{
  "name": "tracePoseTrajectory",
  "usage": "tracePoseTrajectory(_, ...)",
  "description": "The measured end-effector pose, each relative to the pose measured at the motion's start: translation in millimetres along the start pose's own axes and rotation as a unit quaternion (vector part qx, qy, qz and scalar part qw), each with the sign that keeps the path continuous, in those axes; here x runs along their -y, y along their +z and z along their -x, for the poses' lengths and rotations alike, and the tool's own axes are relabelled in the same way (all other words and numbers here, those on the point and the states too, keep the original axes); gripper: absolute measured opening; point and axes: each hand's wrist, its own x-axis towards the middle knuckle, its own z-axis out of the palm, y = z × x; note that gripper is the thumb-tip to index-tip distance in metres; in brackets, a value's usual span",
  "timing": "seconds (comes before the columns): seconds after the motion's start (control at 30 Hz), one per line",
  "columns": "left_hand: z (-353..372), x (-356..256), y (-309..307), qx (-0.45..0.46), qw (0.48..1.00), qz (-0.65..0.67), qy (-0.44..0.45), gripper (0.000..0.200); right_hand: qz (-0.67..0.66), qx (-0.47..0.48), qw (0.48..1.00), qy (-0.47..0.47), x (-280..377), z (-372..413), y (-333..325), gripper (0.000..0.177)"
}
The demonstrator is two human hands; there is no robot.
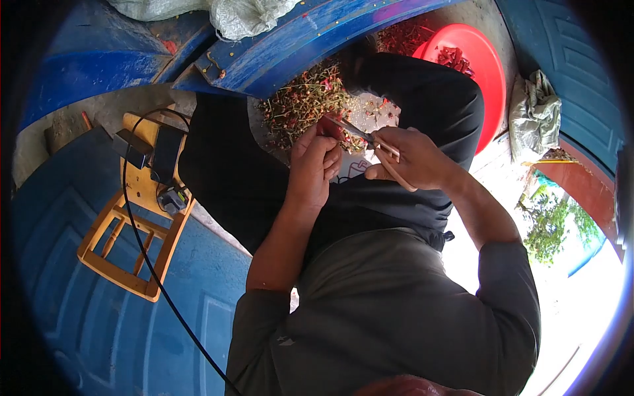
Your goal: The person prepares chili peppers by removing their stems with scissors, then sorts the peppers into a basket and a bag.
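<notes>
Head cam, aimed down, near left hand

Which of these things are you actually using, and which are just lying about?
In use: left hand holding red chilli; right hand holding scissors; chilli pile; red basin.
Lying about: wooden stool, black boxes, cable, white sack, grey cloth.

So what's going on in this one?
A seated person is working on a red chili over their lap. The left hand pinches it while the right hand holds scissors with the blades against it. Beyond lie a pile of chilies and stems and a red basin holding more.
</notes>
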Motion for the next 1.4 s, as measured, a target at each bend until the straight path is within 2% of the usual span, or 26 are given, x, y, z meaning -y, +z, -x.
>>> tracePoseTrajectory(0.1,-1,3,-3,0.003,1.0,-0.006,0.003,0.01,0.052,0.002,0.999,0.003,12,-3,-4,0.031)
tracePoseTrajectory(0.17,-1,3,-2,0.0,1.0,-0.002,0.001,0.01,0.075,-0.03,0.997,0.008,10,-5,1,0.033)
tracePoseTrajectory(0.4,-1,3,-4,-0.004,1.0,0.006,0.001,0.01,0.153,-0.024,0.988,0.014,23,-8,-6,0.048)
tracePoseTrajectory(0.47,-1,4,-4,-0.007,1.0,0.006,0.001,0.009,0.206,-0.055,0.977,-0.004,21,-11,-8,0.053)
tracePoseTrajectory(0.57,0,4,-4,-0.008,1.0,0.006,-0.002,0.009,0.22,-0.081,0.972,-0.009,20,-11,-9,0.054)
tracePoseTrajectory(0.8,1,4,-4,-0.01,1.0,-0.003,-0.008,0.009,0.215,-0.056,0.975,-0.024,16,-10,-11,0.052)
tracePoseTrajectory(0.9,-1,7,-6,-0.007,1.0,-0.005,-0.007,0.009,0.229,-0.053,0.972,-0.003,12,-9,-9,0.044)
tracePoseTrajectory(0.97,-1,6,-5,-0.008,1.0,-0.004,-0.009,0.01,0.197,-0.151,0.967,-0.063,-4,-8,2,0.037)
tracePoseTrajectory(1.1,-1,6,-3,-0.006,1.0,-0.016,-0.01,0.009,0.186,-0.165,0.967,-0.055,-7,-2,5,0.029)
tracePoseTrajectory(1.17,3,5,-2,-0.006,1.0,-0.018,-0.004,0.008,0.1,-0.099,0.99,0.027,-6,4,0,0.026)
tracePoseTrajectory(1.2,2,3,1,-0.002,1.0,-0.019,0.004,0.007,0.107,-0.108,0.988,0.024,-5,6,2,0.026)
tracePoseTrajectory(1.23,3,2,4,0.017,1.0,-0.02,0.014,0.007,0.013,-0.144,0.988,0.045,-7,10,4,0.025)
tracePoseTrajectory(1.27,5,1,5,-0.016,1.0,-0.014,-0.002,0.008,-0.074,-0.184,0.978,0.056,-8,13,-5,0.024)
tracePoseTrajectory(1.3,3,0,6,-0.048,0.999,-0.008,-0.018,0.009,-0.105,-0.187,0.975,0.051,-6,17,-20,0.025)
tracePoseTrajectory(1.33,3,1,8,-0.025,1.0,-0.01,-0.007,0.009,-0.09,-0.205,0.974,0.041,0,16,-38,0.025)
tracePoseTrajectory(1.4,4,4,6,-0.029,0.999,-0.026,0.005,0.01,-0.153,-0.339,0.922,0.106,15,12,-68,0.029)
